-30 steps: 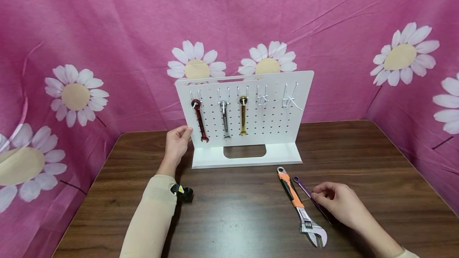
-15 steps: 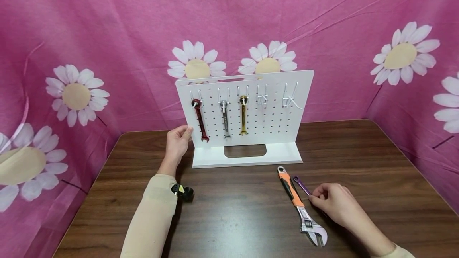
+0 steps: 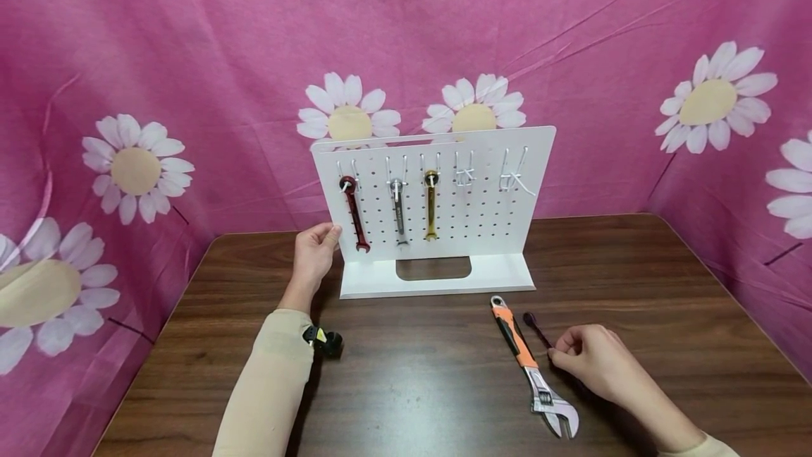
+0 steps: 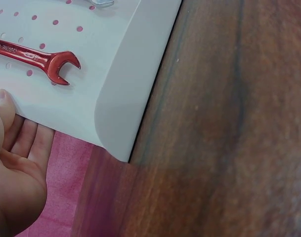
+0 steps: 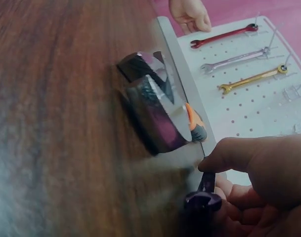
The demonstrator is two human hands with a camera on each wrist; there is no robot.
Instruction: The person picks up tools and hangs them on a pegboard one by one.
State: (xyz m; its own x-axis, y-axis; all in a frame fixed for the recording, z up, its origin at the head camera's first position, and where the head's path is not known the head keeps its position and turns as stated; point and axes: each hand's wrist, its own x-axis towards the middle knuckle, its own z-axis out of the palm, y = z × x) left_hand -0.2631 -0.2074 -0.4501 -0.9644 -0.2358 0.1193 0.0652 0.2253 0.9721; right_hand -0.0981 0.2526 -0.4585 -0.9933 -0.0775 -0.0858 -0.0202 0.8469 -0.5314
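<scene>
The right hand [image 3: 593, 362] pinches a purple wrench [image 3: 538, 331] between thumb and fingers, between the orange-handled wrench [image 3: 521, 345] and the right edge of the worktop [image 3: 406, 372]. Toward the worktop's back edge, the left hand [image 3: 314, 252] grips the left edge of a white board [image 3: 466, 228], where a red wrench [image 3: 355, 221], silver wrench [image 3: 398, 210] and yellow wrench [image 3: 431, 206] hang.

The cloth [image 3: 254, 5] was pink with white, yellow-centred daisies [image 3: 709, 99], the table [image 3: 406, 372] streaky brown. The white, hole-dotted pegboard [image 3: 469, 216] bore, from nine o'clock inward, a red wrench [image 3: 354, 214], a silver wrench [image 3: 399, 211] and a gold wrench [image 3: 431, 209]. At five o'clock the adjustable wrench [image 3: 527, 360] was orange, black and silver; at four, the slim wrench [image 3: 538, 332] dark purple; at seven, the sleeve [image 3: 263, 386] beige.
</scene>
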